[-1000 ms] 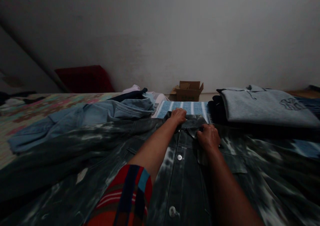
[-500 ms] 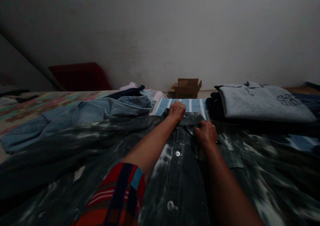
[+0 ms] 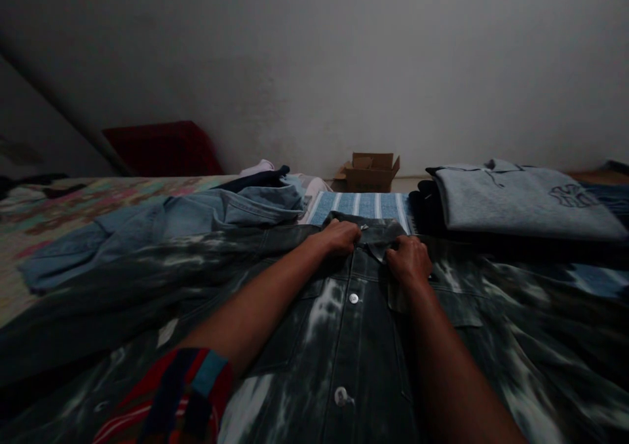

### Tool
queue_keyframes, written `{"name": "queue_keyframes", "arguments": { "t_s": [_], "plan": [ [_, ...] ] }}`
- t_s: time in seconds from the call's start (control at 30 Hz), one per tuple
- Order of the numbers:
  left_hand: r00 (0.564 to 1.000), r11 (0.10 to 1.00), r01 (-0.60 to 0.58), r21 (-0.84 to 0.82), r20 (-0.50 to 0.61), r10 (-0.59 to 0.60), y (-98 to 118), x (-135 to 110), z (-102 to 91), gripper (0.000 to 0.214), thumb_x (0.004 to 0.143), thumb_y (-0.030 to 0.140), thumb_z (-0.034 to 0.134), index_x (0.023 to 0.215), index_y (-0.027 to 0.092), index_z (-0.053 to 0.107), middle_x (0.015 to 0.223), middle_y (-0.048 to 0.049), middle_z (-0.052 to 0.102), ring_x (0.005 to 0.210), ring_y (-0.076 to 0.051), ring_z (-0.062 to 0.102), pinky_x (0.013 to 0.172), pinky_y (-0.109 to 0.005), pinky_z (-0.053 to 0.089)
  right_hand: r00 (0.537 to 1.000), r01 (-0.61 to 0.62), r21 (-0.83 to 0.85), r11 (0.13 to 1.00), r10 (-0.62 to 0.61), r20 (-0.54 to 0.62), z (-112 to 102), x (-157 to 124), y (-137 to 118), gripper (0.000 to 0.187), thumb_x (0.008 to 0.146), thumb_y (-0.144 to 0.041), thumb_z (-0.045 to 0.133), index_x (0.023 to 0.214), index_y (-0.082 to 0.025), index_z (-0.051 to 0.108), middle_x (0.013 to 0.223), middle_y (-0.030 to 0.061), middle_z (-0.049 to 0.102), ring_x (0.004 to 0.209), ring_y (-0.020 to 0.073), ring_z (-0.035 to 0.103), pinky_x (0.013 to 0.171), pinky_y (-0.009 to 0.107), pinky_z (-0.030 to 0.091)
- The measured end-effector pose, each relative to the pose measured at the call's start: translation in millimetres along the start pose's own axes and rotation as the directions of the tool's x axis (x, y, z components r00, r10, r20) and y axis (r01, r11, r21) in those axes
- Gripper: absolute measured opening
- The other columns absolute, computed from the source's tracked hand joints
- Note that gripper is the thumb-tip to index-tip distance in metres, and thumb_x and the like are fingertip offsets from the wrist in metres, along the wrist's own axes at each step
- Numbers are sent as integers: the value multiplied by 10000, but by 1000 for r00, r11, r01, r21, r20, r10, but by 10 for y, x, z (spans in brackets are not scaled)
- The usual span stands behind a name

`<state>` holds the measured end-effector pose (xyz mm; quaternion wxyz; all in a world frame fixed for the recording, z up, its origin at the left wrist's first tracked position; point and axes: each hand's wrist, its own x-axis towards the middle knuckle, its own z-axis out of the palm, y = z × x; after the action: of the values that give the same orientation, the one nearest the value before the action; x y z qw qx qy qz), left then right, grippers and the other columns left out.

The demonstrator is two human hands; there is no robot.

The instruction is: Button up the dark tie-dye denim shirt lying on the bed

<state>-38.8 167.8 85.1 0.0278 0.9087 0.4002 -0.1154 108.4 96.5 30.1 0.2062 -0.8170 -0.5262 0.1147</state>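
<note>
A dark bleached denim jacket point(image 3: 354, 339) lies spread flat in front of me, buttoned, with silver buttons down the middle. My left hand point(image 3: 340, 237) is closed on the left side of its collar point(image 3: 373, 229). My right hand point(image 3: 409, 260) is closed on the right collar flap, just beside the top button. Both forearms reach out over the jacket's front. A red and blue striped sleeve point(image 3: 171, 398) covers my left upper arm.
A light blue denim garment point(image 3: 162, 224) lies crumpled to the left. A folded grey sweatshirt point(image 3: 521, 202) rests on dark clothes at the right. A blue striped cloth point(image 3: 363, 205) and a cardboard box point(image 3: 369, 171) sit behind. A patterned bedcover point(image 3: 54, 202) spreads to the left.
My left hand has slid from the back of the collar toward me, onto the collar's left front. My right hand has stayed on the right flap.
</note>
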Motion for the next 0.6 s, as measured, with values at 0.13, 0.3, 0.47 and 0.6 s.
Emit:
{"name": "queue_keyframes", "arguments": {
  "t_s": [0.13, 0.3, 0.47, 0.6],
  "plan": [
    [1000, 999, 25, -25, 11, -25, 11, 115, 24, 130, 629, 61, 587, 643, 171, 657, 770, -62, 692, 831, -237, 640, 755, -303, 446, 1000, -5, -5, 1000, 5, -5, 8, 9, 0, 323, 791, -250, 513, 1077, -190, 651, 1146, 109, 602, 1066, 279, 540, 787, 341, 461],
    [1000, 998, -7, -69, 7, 8, -40, 209, 46, 139, 600, 53, 594, 618, 173, 661, 691, -30, 668, 753, -207, 630, 666, -251, 451, 1000, -6, -7, 1000, 6, -8, 19, 25, 9, 320, 789, -244, 511, 1069, -181, 652, 1136, 114, 604, 1060, 276, 540, 774, 333, 462],
    [995, 992, -74, -101, -72, 67, -115, 187, 125, 217, 650, 52, 537, 742, 173, 692, 804, -33, 690, 832, -200, 616, 749, -254, 442, 1000, -1, -4, 1000, 1, -12, 24, 24, 12, 321, 795, -250, 510, 1079, -188, 646, 1145, 105, 605, 1065, 277, 537, 783, 338, 459],
    [990, 989, -87, -123, -123, 72, -125, 156, 191, 223, 668, 44, 506, 729, 153, 690, 811, -49, 690, 840, -194, 607, 780, -258, 431, 1000, 1, -4, 1000, -1, -16, 28, 20, 10, 322, 797, -246, 507, 1082, -188, 645, 1144, 105, 608, 1071, 277, 533, 795, 345, 457]
  ]
}}
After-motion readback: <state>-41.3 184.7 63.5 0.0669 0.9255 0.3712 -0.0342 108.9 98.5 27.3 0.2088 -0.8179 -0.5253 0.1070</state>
